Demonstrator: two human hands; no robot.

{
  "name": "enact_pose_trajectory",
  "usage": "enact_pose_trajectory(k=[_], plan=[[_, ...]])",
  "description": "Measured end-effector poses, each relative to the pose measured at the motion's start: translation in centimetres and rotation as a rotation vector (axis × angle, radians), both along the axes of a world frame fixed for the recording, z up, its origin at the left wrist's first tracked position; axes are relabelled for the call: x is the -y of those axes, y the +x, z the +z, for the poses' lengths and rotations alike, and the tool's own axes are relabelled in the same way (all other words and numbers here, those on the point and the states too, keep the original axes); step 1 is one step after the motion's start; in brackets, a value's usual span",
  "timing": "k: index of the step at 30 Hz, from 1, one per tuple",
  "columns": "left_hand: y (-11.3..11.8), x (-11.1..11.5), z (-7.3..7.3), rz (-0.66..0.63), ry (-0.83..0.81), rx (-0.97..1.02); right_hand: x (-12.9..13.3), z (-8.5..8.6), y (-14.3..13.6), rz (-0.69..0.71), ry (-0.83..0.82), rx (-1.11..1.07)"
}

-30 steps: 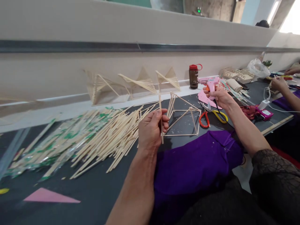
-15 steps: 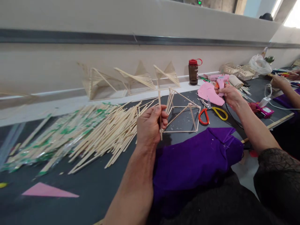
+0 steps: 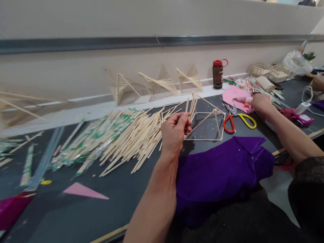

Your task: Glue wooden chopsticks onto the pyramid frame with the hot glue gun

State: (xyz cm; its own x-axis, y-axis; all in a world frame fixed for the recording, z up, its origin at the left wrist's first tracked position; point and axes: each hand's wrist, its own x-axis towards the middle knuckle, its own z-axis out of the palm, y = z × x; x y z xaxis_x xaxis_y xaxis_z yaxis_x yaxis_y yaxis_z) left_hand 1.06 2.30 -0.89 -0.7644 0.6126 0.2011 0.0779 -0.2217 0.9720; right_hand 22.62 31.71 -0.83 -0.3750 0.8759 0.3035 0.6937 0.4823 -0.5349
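Note:
My left hand [image 3: 174, 133] pinches one thin wooden stick [image 3: 186, 105] and holds it upright above the dark table, just left of a pyramid frame of glued sticks [image 3: 208, 122]. Farther right, my right hand [image 3: 262, 103] is closed over a pink glue gun [image 3: 240, 99] that lies low on a pink sheet [image 3: 234, 96], its nozzle pointing left. Most of the gun is hidden under the hand. A large loose pile of sticks [image 3: 126, 136] spreads out to the left of my left hand.
Red-and-yellow scissors [image 3: 238, 121] lie by the frame. A purple cloth [image 3: 222, 168] covers the near table edge. Stick models [image 3: 157, 84] and a brown bottle [image 3: 217, 73] stand on the ledge. A pink triangle [image 3: 83, 190] lies near left. Another person's hand [image 3: 319, 82] works far right.
My right hand has lowered the glue gun from upright down onto the pink sheet. My left hand keeps the stick upright; the view has shifted left.

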Motion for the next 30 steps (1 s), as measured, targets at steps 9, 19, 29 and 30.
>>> enact_pose_trajectory(k=[9,19,29,30], plan=[[-0.7,-0.8,1.5,0.022,-0.122,-0.166,10.2,7.4,-8.1,0.766,-0.272,-0.366],[-0.2,-2.4,2.7,-0.004,-0.048,-0.208,12.9,8.5,-11.9,0.875,-0.481,-0.445],[0.5,-2.5,2.8,-0.011,-0.045,-0.246,11.8,7.5,-12.0,0.944,-0.631,-0.559],[0.5,-2.2,2.8,-0.004,-0.059,-0.249,11.6,7.3,-12.0,0.943,-0.642,-0.576]])
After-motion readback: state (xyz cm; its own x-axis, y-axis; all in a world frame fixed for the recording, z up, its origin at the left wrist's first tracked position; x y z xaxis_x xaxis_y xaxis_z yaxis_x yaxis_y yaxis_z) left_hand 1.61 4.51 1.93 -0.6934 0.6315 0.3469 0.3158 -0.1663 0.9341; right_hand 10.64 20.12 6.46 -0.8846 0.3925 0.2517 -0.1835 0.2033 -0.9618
